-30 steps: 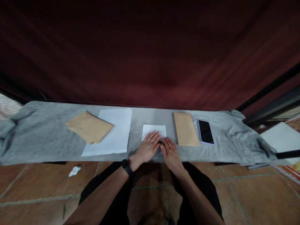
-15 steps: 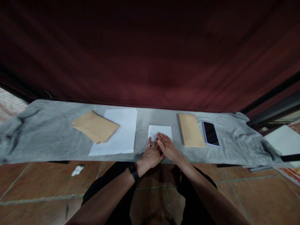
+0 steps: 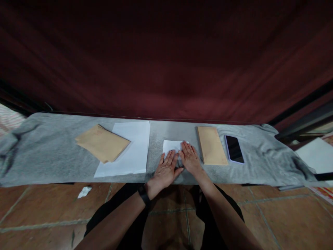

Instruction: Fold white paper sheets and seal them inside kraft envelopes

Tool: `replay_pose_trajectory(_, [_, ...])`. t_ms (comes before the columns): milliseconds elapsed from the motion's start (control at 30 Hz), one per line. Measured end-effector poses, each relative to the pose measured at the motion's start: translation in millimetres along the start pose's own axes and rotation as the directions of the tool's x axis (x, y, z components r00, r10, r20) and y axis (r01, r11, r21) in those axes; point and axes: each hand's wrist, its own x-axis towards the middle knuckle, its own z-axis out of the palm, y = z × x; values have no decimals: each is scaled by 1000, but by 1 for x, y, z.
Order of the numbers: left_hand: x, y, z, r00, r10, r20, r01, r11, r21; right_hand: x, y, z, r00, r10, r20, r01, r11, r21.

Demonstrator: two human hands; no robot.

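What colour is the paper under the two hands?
White. The paper shows best in the head view, along its uncovered far part.

Sheet (image 3: 169, 144), left paper (image 3: 139, 149) — white. Left envelopes (image 3: 104, 142), right envelopes (image 3: 212, 146) — tan. Phone (image 3: 234, 149): black, lilac rim. Cloth (image 3: 52, 156): grey. Curtain (image 3: 166, 76): maroon.

A small white sheet (image 3: 170, 144) is pressed flat on a grey cloth (image 3: 54, 152) by the left hand (image 3: 165, 171) and the right hand (image 3: 190, 160), both laid palm down with fingers extended; its near edge is hidden by them. A black band (image 3: 144, 195) is worn on the left wrist. To the left, large white paper (image 3: 136, 152) is partly covered by brown envelopes (image 3: 104, 144). To the right, a brown stack (image 3: 212, 146) is placed beside a phone (image 3: 234, 149). The far side is filled by a dark red curtain (image 3: 166, 73).
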Motion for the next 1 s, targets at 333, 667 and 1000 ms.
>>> replay_pose_trajectory(333, [21,-22,2,980,-195,-29,196,979,47,1,9,9,992,77,-98,-76,997,16])
replay_pose_trajectory(667, [30,-29,4,954,-287,-92,292,955,57,2,10,-13,968,237,-81,-231,969,84])
replay_pose_trajectory(1000, [33,-27,4,951,-293,-98,302,950,82,12,8,-33,920,380,94,-388,918,82])
